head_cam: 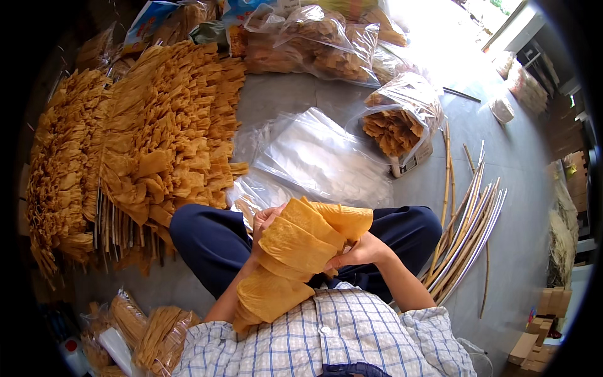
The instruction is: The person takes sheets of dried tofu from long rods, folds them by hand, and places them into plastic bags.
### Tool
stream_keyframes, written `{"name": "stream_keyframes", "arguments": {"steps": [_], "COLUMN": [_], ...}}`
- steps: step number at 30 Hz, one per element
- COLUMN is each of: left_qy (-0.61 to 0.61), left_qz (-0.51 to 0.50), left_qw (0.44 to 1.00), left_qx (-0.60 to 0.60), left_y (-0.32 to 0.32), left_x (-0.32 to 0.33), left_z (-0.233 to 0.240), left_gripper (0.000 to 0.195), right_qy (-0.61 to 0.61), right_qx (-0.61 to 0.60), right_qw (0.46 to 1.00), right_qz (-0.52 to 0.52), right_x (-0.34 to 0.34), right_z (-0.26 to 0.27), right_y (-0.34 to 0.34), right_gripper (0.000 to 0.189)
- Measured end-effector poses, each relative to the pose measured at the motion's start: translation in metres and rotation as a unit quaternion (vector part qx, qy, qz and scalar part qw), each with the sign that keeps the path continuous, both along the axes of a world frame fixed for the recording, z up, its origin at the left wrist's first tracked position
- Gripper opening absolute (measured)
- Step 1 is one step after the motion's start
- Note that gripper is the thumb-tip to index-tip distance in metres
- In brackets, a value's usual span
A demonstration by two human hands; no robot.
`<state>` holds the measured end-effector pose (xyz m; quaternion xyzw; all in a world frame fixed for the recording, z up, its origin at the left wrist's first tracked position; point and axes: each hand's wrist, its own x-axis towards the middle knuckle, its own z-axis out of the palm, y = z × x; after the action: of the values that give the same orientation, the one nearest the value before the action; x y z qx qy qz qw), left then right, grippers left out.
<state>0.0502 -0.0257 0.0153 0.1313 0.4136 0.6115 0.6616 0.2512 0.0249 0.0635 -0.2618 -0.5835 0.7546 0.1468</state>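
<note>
Above my lap I hold a bundle of wrinkled yellow tofu skin sheets [301, 240], folded over in several layers. My left hand [266, 224] grips its upper left edge, the fingers partly hidden behind it. On the other side, my right hand [359, 249] pinches the lower right part between thumb and fingers. One end of the bundle hangs against my checked shirt. Beyond my knees lie flat clear plastic bags [325, 155]. To the left is a large pile of tofu skin [165, 127] draped over thin sticks [122, 231].
An open plastic bag of tofu skin [395, 127] rests on a low white device [413, 162], perhaps a scale. Bamboo and pale sticks [466, 235] lie at my right. Filled bags [320, 47] line the far side; packed bundles [162, 334] sit at lower left. Cardboard boxes [534, 339] stand lower right.
</note>
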Motion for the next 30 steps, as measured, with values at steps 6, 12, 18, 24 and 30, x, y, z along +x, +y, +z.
{"name": "stream_keyframes", "arguments": {"steps": [6,12,18,24,30], "left_qy": [-0.163,0.059,0.188,0.217,0.201], "left_qz": [-0.064,-0.162,-0.059,-0.083,0.023], "left_qw": [0.983,0.961,0.971,0.968,0.979], "left_qx": [0.047,0.218,0.136,0.092,-0.022], "left_y": [-0.027,-0.056,-0.014,0.036,0.074], "left_x": [-0.050,-0.041,-0.006,-0.030,-0.052], "left_z": [-0.030,0.006,-0.016,-0.052,-0.106], "left_gripper": [0.054,0.115,0.054,0.021,0.016], "right_qy": [0.013,0.032,0.012,-0.030,-0.045], "right_qx": [-0.032,-0.099,-0.051,0.054,0.165], "right_qw": [0.977,0.931,0.929,0.913,0.867], "right_qz": [-0.213,-0.350,-0.367,-0.404,-0.468], "right_x": [0.011,0.008,-0.002,-0.001,0.015], "right_z": [-0.051,-0.064,-0.074,-0.064,-0.051], "right_y": [-0.001,0.003,0.013,0.030,0.051], "right_gripper": [0.057,0.042,0.036,0.031,0.029]}}
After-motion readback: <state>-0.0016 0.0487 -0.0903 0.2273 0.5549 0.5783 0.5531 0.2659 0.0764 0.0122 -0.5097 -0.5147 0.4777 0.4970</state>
